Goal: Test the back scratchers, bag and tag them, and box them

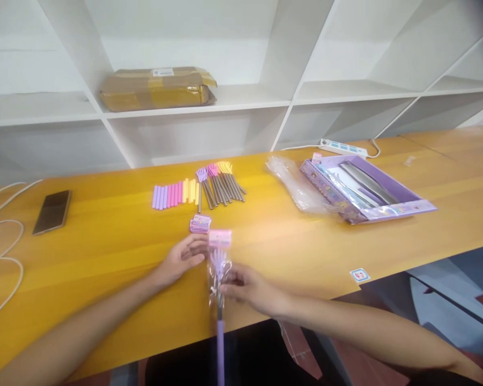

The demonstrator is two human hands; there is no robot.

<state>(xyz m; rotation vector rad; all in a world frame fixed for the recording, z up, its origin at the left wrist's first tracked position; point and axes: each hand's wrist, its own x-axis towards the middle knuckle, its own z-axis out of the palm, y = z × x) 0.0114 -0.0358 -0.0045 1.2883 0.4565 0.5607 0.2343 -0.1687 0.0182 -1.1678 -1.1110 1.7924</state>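
A purple back scratcher [220, 335] in a clear plastic bag lies upright in view, its handle reaching past the table's front edge. A pink header card [220, 238] tops the bag. My right hand [251, 288] grips the bagged shaft just below the claw head, thumb and fingers closed round it. At the bag's left edge is my left hand [185, 257], thumb and fingers apart; whether it touches the card is unclear. Just beyond the left fingertips sits a stack of small printed cards [200, 223].
Farther back lie several back scratchers [223, 185] with purple, pink and yellow heads, beside a row of coloured handle sleeves [173, 194]. A purple box [366, 190], plastic bags [298, 185] and a power strip [343, 148] are rightward. A phone [52, 212] lies left.
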